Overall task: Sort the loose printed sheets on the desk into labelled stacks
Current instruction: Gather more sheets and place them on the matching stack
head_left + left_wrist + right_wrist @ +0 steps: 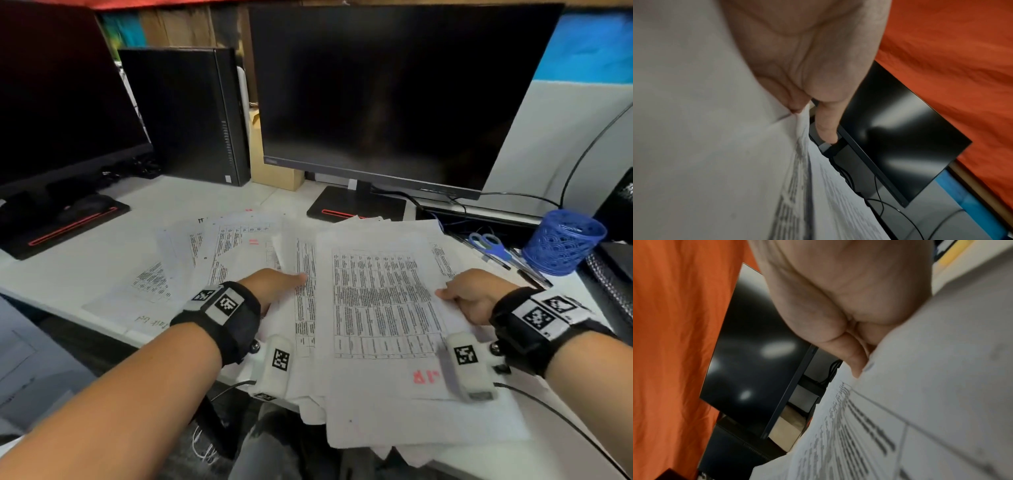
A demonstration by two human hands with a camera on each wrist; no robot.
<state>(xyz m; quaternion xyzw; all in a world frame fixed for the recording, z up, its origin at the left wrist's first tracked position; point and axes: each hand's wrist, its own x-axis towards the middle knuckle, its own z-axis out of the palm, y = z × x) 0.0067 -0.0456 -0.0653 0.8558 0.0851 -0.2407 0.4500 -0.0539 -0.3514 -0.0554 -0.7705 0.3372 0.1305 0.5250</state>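
- Both hands held a white printed sheet of table text [380, 301] above the pale surface [113, 246]: the left hand [274, 287] pinched its 9 o'clock edge, the right hand [472, 298] its 3 o'clock edge.
- More loose white printed sheets [236, 246] lay fanned toward 10 o'clock.
- Judged early: no tidy labelled stacks showed, and most sorting remained.
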